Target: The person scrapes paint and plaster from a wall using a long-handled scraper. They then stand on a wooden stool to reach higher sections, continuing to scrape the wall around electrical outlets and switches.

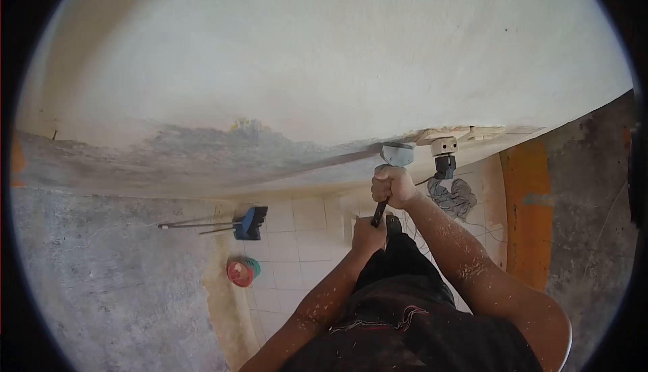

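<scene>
No writing can be read anywhere in this bare room of white plastered wall (324, 55), grey unpainted patches and pale floor tiles (297, 250). The right hand (393, 186) has its fingers wrapped tight around one scraper handle (379, 213), its blade (397, 154) just above them touching the wall; the left hand (368, 235), fingers curled shut, grips the handle's lower end. Well left of the fingers lie one blue tool (250, 223) and one red bowl (241, 273) on the floor.

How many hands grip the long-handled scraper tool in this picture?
2. The right hand grips the handle just below the scraper tool's head at the wall; the left hand holds the handle's lower end, nearer the body.
</scene>
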